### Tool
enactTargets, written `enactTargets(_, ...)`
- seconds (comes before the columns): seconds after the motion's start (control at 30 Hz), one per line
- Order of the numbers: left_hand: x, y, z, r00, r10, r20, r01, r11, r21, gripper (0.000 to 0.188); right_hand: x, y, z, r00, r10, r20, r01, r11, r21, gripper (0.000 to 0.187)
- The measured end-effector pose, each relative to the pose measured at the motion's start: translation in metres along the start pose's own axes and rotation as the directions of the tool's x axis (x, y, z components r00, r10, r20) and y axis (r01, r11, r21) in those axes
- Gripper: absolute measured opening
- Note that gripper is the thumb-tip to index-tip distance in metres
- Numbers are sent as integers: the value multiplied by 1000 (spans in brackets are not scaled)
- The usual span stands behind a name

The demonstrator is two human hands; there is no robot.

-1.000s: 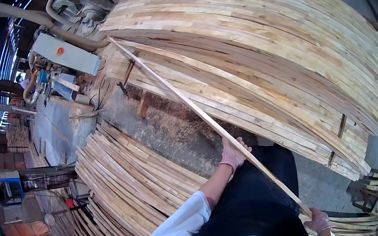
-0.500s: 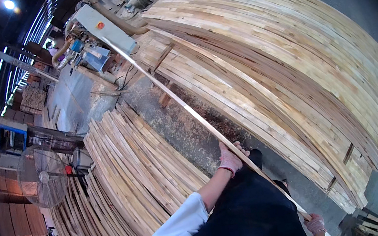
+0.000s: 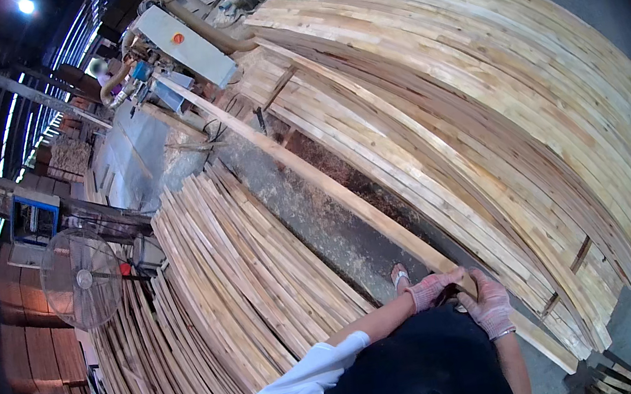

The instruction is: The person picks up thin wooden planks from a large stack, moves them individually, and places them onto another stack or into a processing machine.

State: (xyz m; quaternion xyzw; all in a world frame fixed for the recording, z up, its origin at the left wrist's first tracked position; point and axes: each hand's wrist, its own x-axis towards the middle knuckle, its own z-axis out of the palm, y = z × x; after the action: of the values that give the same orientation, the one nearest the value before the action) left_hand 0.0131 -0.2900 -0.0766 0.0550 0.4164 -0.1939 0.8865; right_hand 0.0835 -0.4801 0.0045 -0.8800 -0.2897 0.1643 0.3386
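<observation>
A long, pale wooden plank (image 3: pixel 312 177) slants from beside the machine down to my hands in front of my dark apron. My left hand (image 3: pixel 434 289), in a pinkish knitted glove, is closed on its near part. Close beside it, my right hand (image 3: pixel 489 305), gloved the same way, grips the plank from its right side. Some of the fingers are hidden behind the wood. Past my right hand a pale length of wood (image 3: pixel 547 343) runs toward the lower right; whether it belongs to the same plank I cannot tell.
Broad layers of boards (image 3: pixel 468 65) lie to the right, with a stack of narrow strips (image 3: pixel 228 268) to the left. At the far end stand a grey control cabinet (image 3: pixel 188 44) and a machine. A fan (image 3: pixel 82 277) is at left. Sawdust (image 3: pixel 322 237) covers the floor between the stacks.
My left hand has moved right and nearer along the wood. My right hand has come up from the lower edge to beside it. The plank now shows a broader face.
</observation>
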Motion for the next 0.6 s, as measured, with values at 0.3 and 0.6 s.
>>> enactTargets(0.3, -93, 119, -10, 951, 149, 271, -289, 743, 604, 33, -108, 77, -133, 659, 747, 89, -653, 627, -426, 69)
enactTargets(0.6, -154, 336, -56, 788, 606, 112, -566, 641, 518, 38, -33, -60, -45, 705, 690, 164, -654, 544, 525, 41)
